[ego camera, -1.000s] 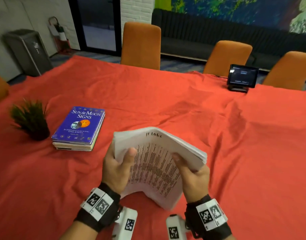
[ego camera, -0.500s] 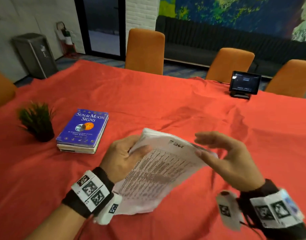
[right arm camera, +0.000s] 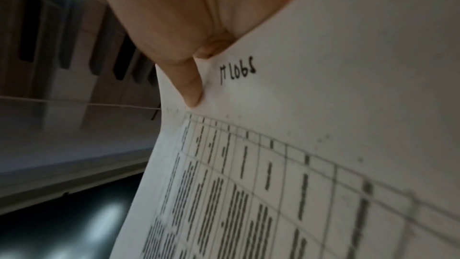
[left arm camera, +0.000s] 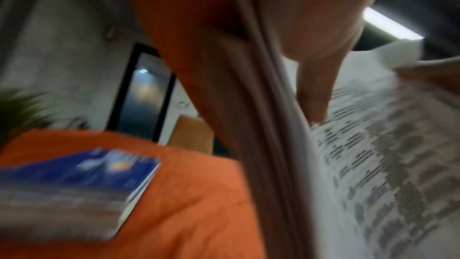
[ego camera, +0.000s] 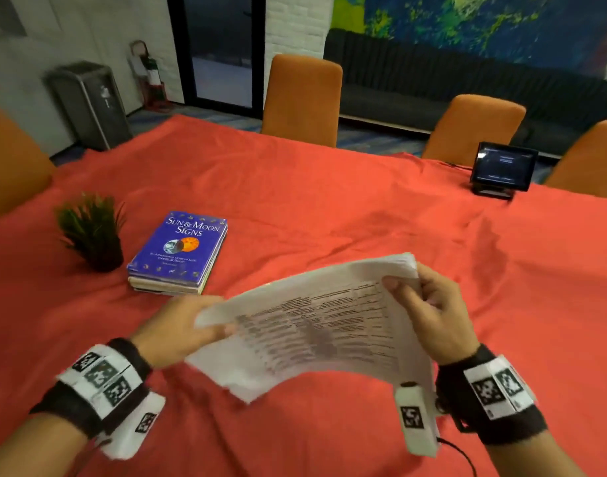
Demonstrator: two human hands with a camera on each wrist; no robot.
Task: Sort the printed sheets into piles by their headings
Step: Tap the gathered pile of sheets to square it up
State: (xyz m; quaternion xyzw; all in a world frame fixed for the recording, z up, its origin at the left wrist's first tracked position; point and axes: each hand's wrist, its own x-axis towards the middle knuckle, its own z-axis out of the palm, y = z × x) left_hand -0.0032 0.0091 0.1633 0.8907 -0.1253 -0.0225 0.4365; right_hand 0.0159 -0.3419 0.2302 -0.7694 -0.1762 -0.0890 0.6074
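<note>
Fingers of both hands clamp one thick stack of printed sheets (ego camera: 315, 325), held up off the red tabletop (ego camera: 329, 201) at lower centre of the head view. Left hand (ego camera: 178, 325) grips the stack's left edge, fingers tucked behind the paper, blurred. Right hand (ego camera: 432, 304) holds the upper right corner, thumb on the printed face, other fingers curled behind. Stack bows, rows of text facing up, page edges fanned at the top right corner. Middle left of frame: blue book (ego camera: 181, 246) titled "Sun & Moon Signs" lying on other books, small potted plant (ego camera: 92, 232) just left of it. Small dark screen (ego camera: 503, 166) on a stand upper right, near the tabletop's far edge. Orange chairs (ego camera: 302, 98) along the far side, grey bin (ego camera: 88, 101) upper left

Left wrist view, heavy blur: thumb (left arm camera: 316, 90) presses on the printed face at centre right, edge of the sheets (left arm camera: 373, 164) runs down the middle, palm behind the stack. Blue book (left arm camera: 82, 174) lower left on the red cloth, plant (left arm camera: 17, 109) at left edge

Right wrist view: thumb tip (right arm camera: 191, 94) at centre presses the top margin of the top sheet (right arm camera: 323, 145), beside a handwritten heading that looks like "IT Logs", upside down here. Gridded table of text fills lower right, too blurred to read
</note>
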